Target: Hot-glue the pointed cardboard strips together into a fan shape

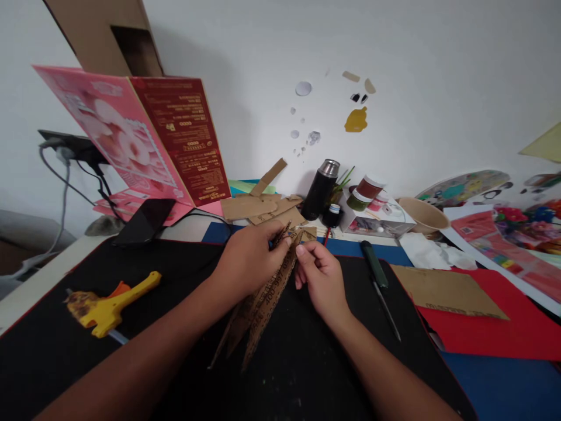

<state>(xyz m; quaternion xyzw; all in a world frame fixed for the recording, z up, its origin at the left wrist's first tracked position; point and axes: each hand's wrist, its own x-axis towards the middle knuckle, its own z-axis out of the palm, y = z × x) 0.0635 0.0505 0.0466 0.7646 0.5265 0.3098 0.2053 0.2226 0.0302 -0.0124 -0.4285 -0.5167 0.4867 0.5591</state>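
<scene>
My left hand (pixel 252 254) is wrapped round the upper part of a folded cardboard piece (pixel 269 298) with printed characters. Its pointed ends hang down and toward me over the black mat (pixel 307 362). At the top edge of the piece, my right hand (pixel 322 278) is closed, thumb and index finger pinching a small bit of cardboard. Behind the fingers the exact contact is partly hidden. A yellow glue gun (pixel 109 307) lies on the mat to the left, and a green-handled knife (pixel 374 266) lies to the right.
A black phone (pixel 145 222) and a pink and red folder (pixel 175 140) stand at the back left. Cardboard scraps (pixel 249 206), a black thermos (pixel 321 190) and paint jars (pixel 370 187) line the wall. Red paper (pixel 521 327) under a cardboard sheet (pixel 451 290) lies at right.
</scene>
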